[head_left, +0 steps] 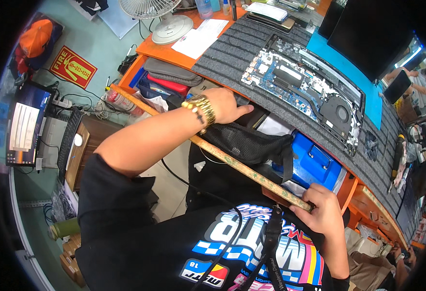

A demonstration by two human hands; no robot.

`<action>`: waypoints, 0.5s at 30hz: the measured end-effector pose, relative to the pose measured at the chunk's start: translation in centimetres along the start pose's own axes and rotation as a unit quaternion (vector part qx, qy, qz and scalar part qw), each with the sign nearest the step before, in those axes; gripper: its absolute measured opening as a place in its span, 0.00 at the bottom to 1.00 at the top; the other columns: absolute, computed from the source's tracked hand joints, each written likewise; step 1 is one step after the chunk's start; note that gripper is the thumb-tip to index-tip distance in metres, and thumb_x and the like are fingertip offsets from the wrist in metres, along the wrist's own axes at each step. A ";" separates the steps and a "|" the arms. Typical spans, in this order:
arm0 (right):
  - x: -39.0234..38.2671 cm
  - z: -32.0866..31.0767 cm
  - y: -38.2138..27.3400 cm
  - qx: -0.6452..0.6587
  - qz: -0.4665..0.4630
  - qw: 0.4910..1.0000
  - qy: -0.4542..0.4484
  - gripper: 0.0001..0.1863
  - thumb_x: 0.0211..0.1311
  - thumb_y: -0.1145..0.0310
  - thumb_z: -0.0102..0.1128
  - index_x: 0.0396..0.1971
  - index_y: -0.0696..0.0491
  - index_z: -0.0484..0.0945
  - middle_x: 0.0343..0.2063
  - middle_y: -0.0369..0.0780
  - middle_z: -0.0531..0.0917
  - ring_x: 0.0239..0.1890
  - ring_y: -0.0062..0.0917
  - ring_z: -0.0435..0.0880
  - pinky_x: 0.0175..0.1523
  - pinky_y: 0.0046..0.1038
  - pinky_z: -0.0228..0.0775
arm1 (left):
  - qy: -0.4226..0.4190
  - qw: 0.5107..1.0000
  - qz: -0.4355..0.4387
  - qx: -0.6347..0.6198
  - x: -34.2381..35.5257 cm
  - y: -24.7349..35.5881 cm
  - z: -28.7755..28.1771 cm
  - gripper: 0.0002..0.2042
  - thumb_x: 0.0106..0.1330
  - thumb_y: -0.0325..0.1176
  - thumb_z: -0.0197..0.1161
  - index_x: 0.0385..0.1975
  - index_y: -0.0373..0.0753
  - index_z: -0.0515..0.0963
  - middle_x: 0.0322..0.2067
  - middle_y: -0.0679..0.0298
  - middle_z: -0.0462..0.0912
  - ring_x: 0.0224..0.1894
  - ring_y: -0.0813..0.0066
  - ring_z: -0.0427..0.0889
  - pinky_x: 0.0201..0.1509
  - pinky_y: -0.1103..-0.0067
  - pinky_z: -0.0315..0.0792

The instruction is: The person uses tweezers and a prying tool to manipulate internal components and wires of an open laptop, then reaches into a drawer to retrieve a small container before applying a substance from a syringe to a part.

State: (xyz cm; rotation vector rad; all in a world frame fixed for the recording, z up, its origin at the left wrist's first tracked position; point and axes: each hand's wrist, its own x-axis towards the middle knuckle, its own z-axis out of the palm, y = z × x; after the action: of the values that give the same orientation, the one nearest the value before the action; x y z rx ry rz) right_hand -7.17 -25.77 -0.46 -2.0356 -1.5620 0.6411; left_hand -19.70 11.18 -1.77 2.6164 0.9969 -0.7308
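Note:
An open drawer (237,164) of the orange desk lies in front of me. My left hand (224,105), with a gold watch at its wrist, reaches into the drawer beside a black mesh pouch (244,143). The thumb is stretched out; the other fingers are mostly hidden, so their grip cannot be made out. My right hand (323,207) is closed round the right end of the drawer's front board. Near it in the drawer sits a blue box (314,160) with a handle. Grey and red fabric cases (171,77) fill the drawer's left end.
An opened laptop (310,92), its blue circuit board and fan exposed, lies on a grey ribbed mat (222,60). A white fan (167,24) and papers (200,39) stand at the back left. A dark monitor (361,36) is far right. Another person's hands (407,257) show at lower right.

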 end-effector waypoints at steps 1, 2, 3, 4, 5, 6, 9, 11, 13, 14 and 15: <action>0.0 0.0 0.0 0.001 -0.004 1.000 0.002 0.19 0.50 0.65 0.83 0.21 0.56 0.77 0.22 0.43 0.75 0.25 0.42 0.79 0.30 0.40 0.70 | 0.078 0.996 0.045 -0.004 2.2 -0.7 2.1 0.36 0.70 0.65 0.61 0.62 0.36 0.80 0.62 0.43 0.82 0.63 0.50 0.83 0.66 0.63 0.78; 0.0 0.1 0.0 -0.002 -0.003 1.000 0.001 0.19 0.50 0.64 0.83 0.22 0.56 0.77 0.22 0.43 0.75 0.25 0.42 0.79 0.31 0.41 0.70 | 0.105 0.993 0.060 0.002 3.6 -0.9 3.0 0.36 0.71 0.66 0.60 0.64 0.40 0.80 0.64 0.46 0.82 0.64 0.50 0.83 0.67 0.62 0.77; 0.0 0.1 -0.1 0.002 -0.005 1.000 0.000 0.19 0.50 0.64 0.83 0.22 0.56 0.77 0.22 0.43 0.75 0.25 0.42 0.79 0.31 0.41 0.70 | 0.132 0.988 0.074 0.010 4.9 -1.2 3.8 0.35 0.71 0.67 0.58 0.65 0.43 0.80 0.65 0.48 0.81 0.64 0.50 0.82 0.69 0.61 0.75; -0.1 0.1 -0.1 -0.005 -0.002 1.000 0.006 0.18 0.49 0.65 0.83 0.22 0.56 0.77 0.22 0.43 0.75 0.26 0.42 0.79 0.31 0.41 0.70 | 0.160 0.983 0.093 0.017 5.0 -0.4 3.4 0.35 0.71 0.68 0.57 0.67 0.47 0.80 0.67 0.51 0.80 0.65 0.50 0.82 0.71 0.61 0.74; -0.2 0.1 -0.1 -0.011 0.001 1.000 0.012 0.18 0.49 0.65 0.83 0.22 0.56 0.77 0.22 0.43 0.75 0.26 0.42 0.79 0.31 0.41 0.70 | 0.109 0.991 0.072 0.039 5.0 0.1 3.0 0.37 0.71 0.68 0.55 0.67 0.45 0.80 0.67 0.50 0.80 0.64 0.50 0.83 0.71 0.61 0.74; -0.3 0.1 0.0 -0.016 0.000 1.000 0.014 0.19 0.49 0.64 0.83 0.23 0.56 0.77 0.23 0.43 0.75 0.27 0.43 0.79 0.32 0.42 0.70 | 0.057 0.995 0.050 0.062 4.9 0.4 2.6 0.38 0.71 0.69 0.54 0.67 0.43 0.80 0.67 0.49 0.80 0.64 0.49 0.83 0.71 0.61 0.74; -0.7 0.4 0.2 -0.037 -0.018 0.998 0.046 0.19 0.49 0.63 0.83 0.24 0.56 0.78 0.24 0.43 0.76 0.28 0.44 0.80 0.32 0.43 0.71 | 0.022 0.990 0.025 0.139 1.3 0.8 1.8 0.55 0.67 0.71 0.60 0.74 0.19 0.60 0.57 0.34 0.84 0.62 0.44 0.84 0.67 0.61 0.77; -0.6 0.3 -0.1 -0.035 -0.020 0.998 0.046 0.19 0.49 0.63 0.83 0.24 0.56 0.78 0.24 0.43 0.76 0.29 0.44 0.80 0.33 0.43 0.71 | -0.027 0.997 0.000 0.076 -1.6 -0.6 0.2 0.59 0.64 0.67 0.68 0.72 0.13 0.51 0.55 0.31 0.83 0.60 0.41 0.85 0.64 0.61 0.79; -0.6 0.0 -0.2 -0.037 -0.021 0.998 0.041 0.19 0.50 0.63 0.83 0.25 0.56 0.78 0.24 0.43 0.76 0.29 0.44 0.80 0.33 0.43 0.71 | -0.006 0.998 0.004 0.062 -2.3 -2.1 -0.1 0.58 0.62 0.64 0.72 0.72 0.16 0.51 0.55 0.31 0.83 0.58 0.40 0.86 0.63 0.60 0.80; -0.6 -0.1 -0.2 -0.036 -0.020 0.999 0.035 0.19 0.50 0.63 0.82 0.25 0.56 0.78 0.24 0.43 0.76 0.29 0.45 0.81 0.33 0.44 0.71 | 0.015 0.999 0.008 0.042 -2.6 -2.8 -0.1 0.57 0.61 0.60 0.76 0.72 0.19 0.51 0.54 0.31 0.83 0.57 0.38 0.86 0.62 0.59 0.81; -0.5 -0.1 -0.3 -0.034 -0.020 0.999 0.028 0.19 0.50 0.63 0.82 0.25 0.56 0.78 0.24 0.43 0.76 0.29 0.45 0.81 0.33 0.44 0.71 | 0.015 0.999 0.007 0.044 -2.7 -3.5 0.0 0.57 0.61 0.60 0.76 0.72 0.19 0.51 0.54 0.31 0.83 0.57 0.38 0.86 0.62 0.59 0.81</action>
State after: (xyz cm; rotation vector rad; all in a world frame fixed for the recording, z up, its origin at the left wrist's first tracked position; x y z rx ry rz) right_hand -7.39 -26.23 -0.15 -2.0487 -1.6081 0.5183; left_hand -23.83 12.24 -0.51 2.7145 0.9753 -0.7504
